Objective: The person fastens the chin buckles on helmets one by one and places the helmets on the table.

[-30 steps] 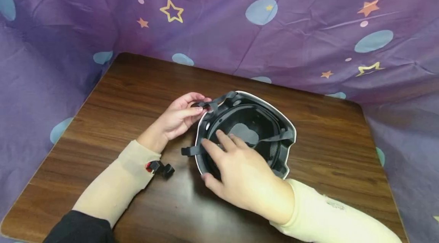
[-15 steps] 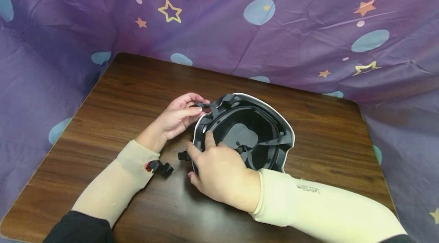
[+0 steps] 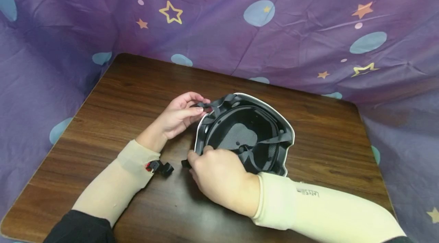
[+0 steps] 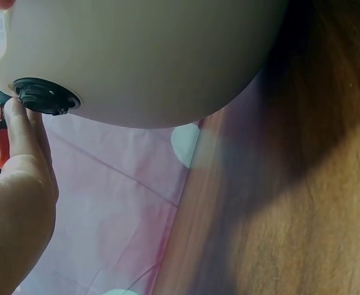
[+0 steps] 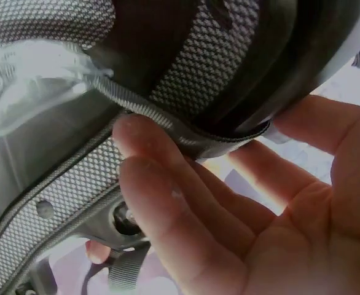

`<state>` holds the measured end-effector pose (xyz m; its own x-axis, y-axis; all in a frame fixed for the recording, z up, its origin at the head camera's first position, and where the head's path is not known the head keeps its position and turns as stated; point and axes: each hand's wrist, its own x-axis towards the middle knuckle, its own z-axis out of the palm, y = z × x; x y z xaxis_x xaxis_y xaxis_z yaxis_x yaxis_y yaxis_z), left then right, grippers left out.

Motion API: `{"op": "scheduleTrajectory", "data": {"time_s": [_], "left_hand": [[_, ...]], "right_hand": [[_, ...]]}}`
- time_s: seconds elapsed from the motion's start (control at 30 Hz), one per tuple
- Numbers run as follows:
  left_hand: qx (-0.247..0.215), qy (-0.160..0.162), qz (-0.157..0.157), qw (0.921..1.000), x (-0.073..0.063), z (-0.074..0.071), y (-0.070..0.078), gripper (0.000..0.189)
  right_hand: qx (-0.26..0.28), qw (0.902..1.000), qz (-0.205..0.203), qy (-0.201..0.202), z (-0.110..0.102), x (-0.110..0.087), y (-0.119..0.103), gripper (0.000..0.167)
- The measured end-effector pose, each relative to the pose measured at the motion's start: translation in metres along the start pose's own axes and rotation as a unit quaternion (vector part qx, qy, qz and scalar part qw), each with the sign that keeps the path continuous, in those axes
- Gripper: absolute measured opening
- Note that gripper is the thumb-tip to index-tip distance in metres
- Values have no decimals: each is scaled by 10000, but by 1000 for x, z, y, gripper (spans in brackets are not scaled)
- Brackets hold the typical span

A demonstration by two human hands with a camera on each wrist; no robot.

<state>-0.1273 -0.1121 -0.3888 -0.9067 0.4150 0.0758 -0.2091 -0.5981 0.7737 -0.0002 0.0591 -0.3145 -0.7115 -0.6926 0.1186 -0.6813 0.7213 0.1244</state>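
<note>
A helmet (image 3: 240, 132) with a white shell and black padded lining lies with its hollow side up. My left hand (image 3: 180, 115) pinches a dark strap end (image 3: 203, 105) at the helmet's far left rim. The left wrist view shows a red piece (image 4: 3, 147) on that end, near the fingers, and a round black fitting (image 4: 48, 96) on the shell. At the near left rim, my right hand (image 3: 223, 180) has its fingers curled round another chin strap (image 5: 186, 126), whose black buckle (image 3: 185, 164) sticks out past the knuckles. The back of that hand hides part of the rim.
The helmet rests on a brown wooden table (image 3: 326, 151). A purple curtain (image 3: 212, 37) with stars and spots hangs behind and beside it. A small black device (image 3: 161, 168) is fixed at the left sleeve's cuff. More dark straps (image 3: 274, 139) cross the helmet's inside.
My right hand has moved left from over the helmet's hollow to the near left rim, and its spread fingers have curled round the strap there. The left hand keeps its place.
</note>
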Motion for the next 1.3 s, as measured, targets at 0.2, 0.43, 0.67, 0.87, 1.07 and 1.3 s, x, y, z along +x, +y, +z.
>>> {"op": "scheduleTrajectory", "data": {"time_s": [0.2,0.43,0.67,0.87,1.07,1.3], "left_hand": [[170,55,43,9998,1,1,-1,39],[232,180,100,9995,1,2,0,38],[272,284,230,9990,2,5,0,38],[414,406,525,9969,0,7,1,40],[536,594,808,9935,-3,13,6,41],[410,824,1120,9894,-4,21,9,42]], "right_hand": [[-72,9982,13,588,-5,-6,3,26],[863,9903,-168,1075,-25,-13,29,24],[2145,9586,26,1874,-42,-30,70,25],[3148,9031,214,2914,-41,-46,99,27],[6103,7048,144,3615,-34,-64,114,28],[8687,3513,-1526,3142,-15,-71,131,29]]}}
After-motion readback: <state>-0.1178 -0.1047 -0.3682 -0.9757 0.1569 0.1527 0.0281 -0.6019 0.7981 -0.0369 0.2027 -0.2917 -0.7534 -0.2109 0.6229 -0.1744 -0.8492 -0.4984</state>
